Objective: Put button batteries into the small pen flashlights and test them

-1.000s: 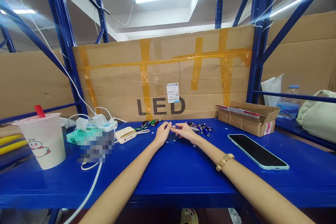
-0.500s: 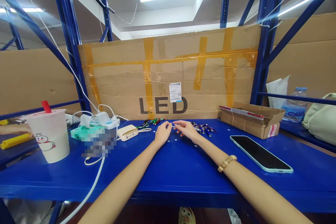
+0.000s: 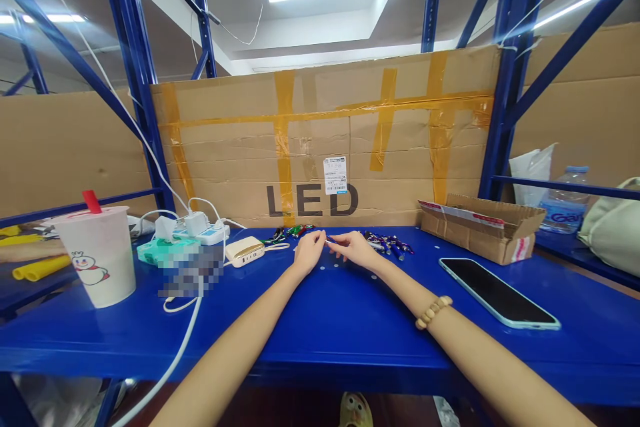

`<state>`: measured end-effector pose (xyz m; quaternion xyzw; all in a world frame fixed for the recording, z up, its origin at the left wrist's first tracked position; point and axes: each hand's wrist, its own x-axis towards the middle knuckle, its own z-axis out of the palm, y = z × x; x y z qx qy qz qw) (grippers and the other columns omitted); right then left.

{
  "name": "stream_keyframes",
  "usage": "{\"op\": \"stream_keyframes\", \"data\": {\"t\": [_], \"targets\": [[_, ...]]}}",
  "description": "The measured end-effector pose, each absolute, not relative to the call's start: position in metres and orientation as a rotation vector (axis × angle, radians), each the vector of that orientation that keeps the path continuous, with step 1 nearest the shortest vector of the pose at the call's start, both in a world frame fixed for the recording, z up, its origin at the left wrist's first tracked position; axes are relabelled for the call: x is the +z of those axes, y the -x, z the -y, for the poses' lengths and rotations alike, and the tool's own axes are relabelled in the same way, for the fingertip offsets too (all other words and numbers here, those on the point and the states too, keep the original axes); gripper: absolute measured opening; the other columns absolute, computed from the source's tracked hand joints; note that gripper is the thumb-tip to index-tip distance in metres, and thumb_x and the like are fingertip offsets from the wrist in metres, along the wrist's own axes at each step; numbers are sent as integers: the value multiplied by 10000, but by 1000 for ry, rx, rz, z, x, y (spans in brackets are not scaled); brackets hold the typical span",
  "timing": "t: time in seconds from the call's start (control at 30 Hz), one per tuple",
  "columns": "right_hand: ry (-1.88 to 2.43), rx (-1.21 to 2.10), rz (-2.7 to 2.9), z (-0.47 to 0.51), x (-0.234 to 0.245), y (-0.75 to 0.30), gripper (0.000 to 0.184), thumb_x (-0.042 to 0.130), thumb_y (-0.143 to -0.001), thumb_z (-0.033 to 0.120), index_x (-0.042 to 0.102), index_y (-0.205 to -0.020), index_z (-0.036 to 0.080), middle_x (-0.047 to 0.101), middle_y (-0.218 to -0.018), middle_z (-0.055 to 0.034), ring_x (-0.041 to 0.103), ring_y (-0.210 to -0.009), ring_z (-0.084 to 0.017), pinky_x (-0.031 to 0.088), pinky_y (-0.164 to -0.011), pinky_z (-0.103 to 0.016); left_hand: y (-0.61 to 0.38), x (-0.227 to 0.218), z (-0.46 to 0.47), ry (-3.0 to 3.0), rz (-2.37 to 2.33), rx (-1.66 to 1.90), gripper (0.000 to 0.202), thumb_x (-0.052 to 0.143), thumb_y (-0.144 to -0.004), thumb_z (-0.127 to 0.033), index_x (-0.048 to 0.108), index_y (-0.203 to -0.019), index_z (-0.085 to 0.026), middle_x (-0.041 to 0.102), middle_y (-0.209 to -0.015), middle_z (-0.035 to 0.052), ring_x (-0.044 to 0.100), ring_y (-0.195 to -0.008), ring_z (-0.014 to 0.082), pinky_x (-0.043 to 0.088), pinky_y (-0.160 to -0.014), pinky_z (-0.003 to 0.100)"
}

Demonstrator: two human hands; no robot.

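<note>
My left hand (image 3: pixel 310 252) and my right hand (image 3: pixel 356 248) meet over the far middle of the blue shelf top, fingertips pinched. Between them is a slim white-and-blue piece (image 3: pixel 329 241), pen-like but too small to make out fully; both hands appear to grip it. Right beside my right hand lies a pile of small blue and silver stick-shaped pieces (image 3: pixel 395 247). Behind and left of my left hand is another heap of green, red and dark pieces (image 3: pixel 290 233). A beaded bracelet (image 3: pixel 433 312) circles my right wrist.
Left stand a lidded drink cup (image 3: pixel 97 257), a power strip with plugs (image 3: pixel 210 235), and a cream power bank (image 3: pixel 245 251). On the right are a phone (image 3: pixel 500 293) and an open cardboard box (image 3: pixel 480 227). Cardboard (image 3: pixel 225 160) walls the back. Another person's arm (image 3: pixel 35 251) shows far left.
My hands have drawn slightly closer together around the slim piece. The other person's arm at far left has shifted, and more yellow tubes show there. The view has moved slightly.
</note>
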<state>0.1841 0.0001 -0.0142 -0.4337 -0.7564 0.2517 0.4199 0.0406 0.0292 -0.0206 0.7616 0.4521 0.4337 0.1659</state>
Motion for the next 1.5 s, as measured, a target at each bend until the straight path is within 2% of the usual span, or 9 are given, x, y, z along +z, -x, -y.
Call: {"op": "stream_keyframes", "data": {"t": [0.23, 0.37, 0.5, 0.7, 0.8, 0.87, 0.97, 1.17, 1.5], "targets": [[1045, 735, 1871, 0, -14, -184, 331, 569, -716, 422, 694, -852, 147, 629, -628, -10, 510, -495, -87, 430, -413, -189, -34, -15, -25, -2341, -1338, 1124, 434, 257, -857, -446, 588, -704, -211, 645, -769, 9, 556, -742, 163, 336, -594, 230], [1064, 740, 1857, -2, -15, -184, 320, 582, -690, 440, 677, -699, 135, 617, -562, -4, 523, -474, -98, 446, -441, -213, -33, -11, -21, -2419, -1369, 1070, 443, 229, -871, -440, 579, -706, -223, 642, -754, -1, 561, -735, 160, 337, -594, 227], [1086, 737, 1858, -1, -14, -184, 290, 564, -700, 416, 643, -660, 139, 616, -546, 1, 542, -460, -109, 460, -465, -228, -33, -10, -19, -2475, -1393, 1015, 441, 223, -873, -442, 577, -717, -231, 636, -746, -4, 563, -737, 163, 331, -598, 230], [1235, 247, 2076, 9, -7, -179, 288, 501, -752, 282, 581, -512, 143, 584, -443, -11, 527, -411, -117, 402, -483, -223, -33, -11, -18, -2498, -1461, 953, 445, 217, -875, -435, 577, -707, -235, 632, -719, 2, 568, -728, 174, 335, -603, 238], [1245, 64, 2103, 8, -8, -181, 297, 479, -780, 290, 613, -565, 136, 606, -476, -27, 539, -459, -129, 389, -509, -226, -34, -9, -18, -2491, -1458, 984, 450, 217, -874, -437, 584, -715, -231, 638, -738, 5, 569, -738, 173, 332, -601, 236], [1173, 128, 2107, 6, -11, -183, 260, 463, -800, 304, 654, -755, 132, 653, -583, -28, 565, -502, -130, 406, -536, -224, -34, -8, -18, -2474, -1440, 1011, 456, 221, -873, -439, 591, -717, -223, 646, -762, 5, 570, -750, 169, 330, -596, 232], [1095, 231, 2126, 3, -13, -184, 284, 456, -809, 289, 610, -998, 144, 679, -683, -21, 589, -541, -128, 425, -573, -223, -34, -8, -19, -2426, -1412, 1018, 482, 226, -866, -453, 588, -674, -199, 649, -743, 5, 565, -723, 157, 316, -571, 227], [1206, 98, 2214, 11, -7, -177, 183, 470, -784, 211, 610, -690, 141, 651, -572, -27, 563, -520, -128, 375, -524, -201, -32, -12, -24, -2375, -1410, 958, 552, 202, -854, -472, 520, -519, -169, 600, -591, 12, 537, -620, 152, 293, -554, 239], [1206, 54, 2194, 8, -9, -177, 223, 414, -777, 156, 605, -662, 148, 604, -509, -7, 503, -444, -99, 354, -506, -186, -34, -13, -24, -2357, -1444, 938, 533, 213, -850, -445, 495, -487, -176, 567, -547, 15, 516, -591, 155, 292, -574, 249]]}}
